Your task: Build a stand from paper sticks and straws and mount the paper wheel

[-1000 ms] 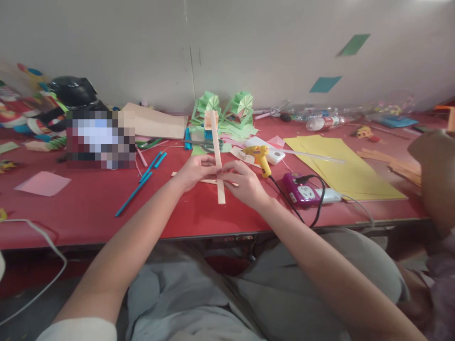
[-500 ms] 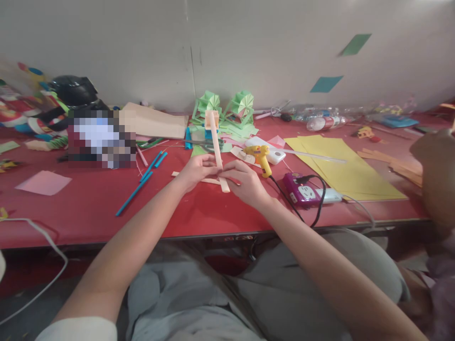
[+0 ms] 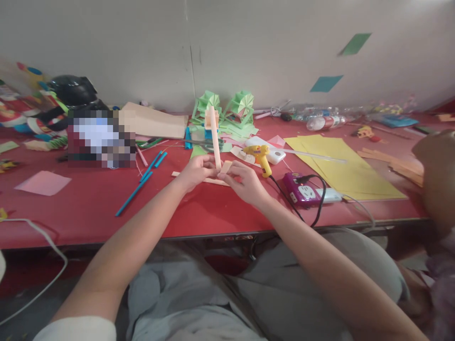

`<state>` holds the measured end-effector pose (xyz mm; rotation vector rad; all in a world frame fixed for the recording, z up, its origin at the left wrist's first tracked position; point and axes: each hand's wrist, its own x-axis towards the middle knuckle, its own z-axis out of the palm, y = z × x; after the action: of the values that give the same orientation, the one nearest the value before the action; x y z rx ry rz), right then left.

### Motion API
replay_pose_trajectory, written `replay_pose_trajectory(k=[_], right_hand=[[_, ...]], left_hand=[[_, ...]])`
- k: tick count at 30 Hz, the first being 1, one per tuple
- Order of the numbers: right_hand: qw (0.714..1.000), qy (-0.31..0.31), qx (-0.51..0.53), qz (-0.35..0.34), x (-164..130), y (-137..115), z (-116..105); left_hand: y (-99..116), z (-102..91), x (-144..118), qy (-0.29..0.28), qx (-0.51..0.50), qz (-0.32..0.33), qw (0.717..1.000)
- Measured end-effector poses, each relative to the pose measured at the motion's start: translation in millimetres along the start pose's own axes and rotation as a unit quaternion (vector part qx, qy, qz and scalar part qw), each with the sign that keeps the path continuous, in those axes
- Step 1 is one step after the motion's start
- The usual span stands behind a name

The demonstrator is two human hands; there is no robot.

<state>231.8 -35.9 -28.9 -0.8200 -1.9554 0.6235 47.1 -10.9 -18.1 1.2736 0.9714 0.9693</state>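
Observation:
My left hand (image 3: 198, 173) pinches a long pale flat strip (image 3: 215, 137), which stands up nearly vertical from the fingertips. In my right hand (image 3: 245, 181) a short pale piece (image 3: 226, 166) sits between thumb and fingers, close against the strip's lower end. Whether the short piece is folded from the strip or separate, I cannot tell. Beneath both hands another pale strip (image 3: 213, 181) lies on the table, partly covered. To the right of my right hand rests a yellow glue gun (image 3: 262, 158) with a clear glue stick in its back.
A purple power strip (image 3: 302, 190) with cables lies right of my hands on the red table (image 3: 199, 213). Yellow sheets (image 3: 355, 170) are beyond it. Blue paper tubes (image 3: 135, 193) lie left. Green folded-paper models (image 3: 242, 106) stand behind. Another person's arm (image 3: 435, 175) is at far right.
The strip's lower end, which pointed down past my fingers, no longer hangs there; a short piece now points up in my right hand. The long part stands slightly more upright.

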Motion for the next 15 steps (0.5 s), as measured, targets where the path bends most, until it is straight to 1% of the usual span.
replay_pose_trajectory(k=[3,6,8,12,15], right_hand=[[0.998,0.042,0.012,0.043,1.8,-0.2,0.6],[0.990,0.076,0.061,0.100,4.4,0.3,-1.4],[0.983,0.091,0.097,0.125,6.3,1.3,-3.3],[0.977,0.085,0.145,0.130,8.5,4.8,-4.9],[0.969,0.103,0.171,0.145,8.3,6.7,-4.4]], left_hand=[[1.0,2.2,-0.5,-0.025,-0.018,-0.015,0.999],[-0.3,3.2,-0.7,-0.060,-0.031,-0.026,0.997],[-1.6,3.2,-1.0,-0.084,-0.033,-0.021,0.996],[-1.8,3.1,-3.1,-0.107,-0.011,0.003,0.994],[0.1,3.2,-5.3,-0.114,0.015,0.007,0.993]])
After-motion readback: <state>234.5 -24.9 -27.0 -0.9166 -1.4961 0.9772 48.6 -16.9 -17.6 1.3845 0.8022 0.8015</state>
